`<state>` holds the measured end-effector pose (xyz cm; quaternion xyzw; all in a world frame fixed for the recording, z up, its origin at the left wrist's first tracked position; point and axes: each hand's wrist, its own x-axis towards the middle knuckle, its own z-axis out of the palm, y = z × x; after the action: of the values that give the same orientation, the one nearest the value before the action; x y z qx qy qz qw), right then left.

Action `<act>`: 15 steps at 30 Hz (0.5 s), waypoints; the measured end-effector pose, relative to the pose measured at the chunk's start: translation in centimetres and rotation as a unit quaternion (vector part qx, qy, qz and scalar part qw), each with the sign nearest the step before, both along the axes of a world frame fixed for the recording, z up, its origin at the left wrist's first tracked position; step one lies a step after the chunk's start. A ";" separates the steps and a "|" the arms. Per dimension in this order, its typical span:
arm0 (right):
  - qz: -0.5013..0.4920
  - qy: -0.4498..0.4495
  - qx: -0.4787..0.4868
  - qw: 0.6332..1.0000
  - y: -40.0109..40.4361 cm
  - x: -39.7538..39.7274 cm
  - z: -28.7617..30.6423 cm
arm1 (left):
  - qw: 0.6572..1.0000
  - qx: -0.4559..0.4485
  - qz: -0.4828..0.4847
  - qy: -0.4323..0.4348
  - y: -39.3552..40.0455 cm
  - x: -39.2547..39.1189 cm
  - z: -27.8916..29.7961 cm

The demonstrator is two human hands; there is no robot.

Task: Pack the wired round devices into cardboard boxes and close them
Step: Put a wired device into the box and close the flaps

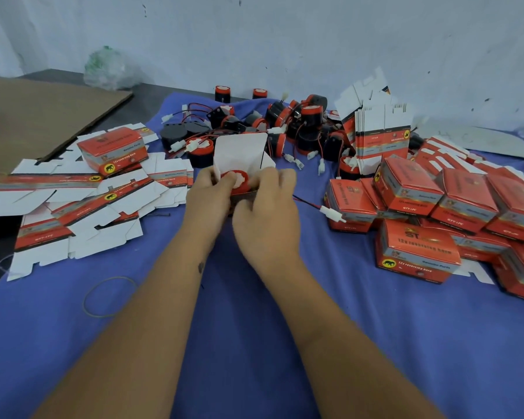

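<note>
Your fingers point(224, 179) on the left hand point(208, 198) curl round the near left edge of the open box point(242, 152), thumb pressing the red device point(235, 179) sitting inside it. Your right hand point(266, 213) grips the box's right side, fingers bent over its rim. A red-and-black wire point(307, 202) with a white plug point(332, 213) trails out right across the blue cloth point(254, 328). Loose devices point(285, 122) lie far behind, flat blanks point(82, 204) to the left, closed boxes point(418, 252) stacked right.
</note>
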<state>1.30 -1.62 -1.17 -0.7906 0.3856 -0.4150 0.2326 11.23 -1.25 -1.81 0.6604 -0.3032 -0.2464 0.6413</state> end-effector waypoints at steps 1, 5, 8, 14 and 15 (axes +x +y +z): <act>-0.009 -0.007 0.027 1.000 -0.1 -0.3 0.2 | 1.000 0.009 0.008 -0.011 -0.1 0.0 0.0; 0.001 -0.089 0.232 0.969 -0.2 -0.6 0.5 | 0.998 0.014 0.046 -0.041 -0.4 -0.2 -0.4; -0.043 -0.217 0.321 0.921 -0.6 -0.6 0.7 | 0.996 0.006 0.063 -0.064 -0.3 -0.2 -0.7; -0.116 -0.410 0.420 0.801 -2.2 -1.6 0.9 | 0.994 0.017 0.092 -0.065 -0.2 -0.2 -0.6; -0.105 -0.430 0.421 0.792 -2.4 -1.8 1.0 | 0.995 0.012 0.084 -0.060 -0.1 -0.2 -0.5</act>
<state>-0.55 -4.05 -0.15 -0.3090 0.4628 -0.5306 0.6393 11.07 -1.39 -2.33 0.7051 -0.2810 -0.1553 0.6323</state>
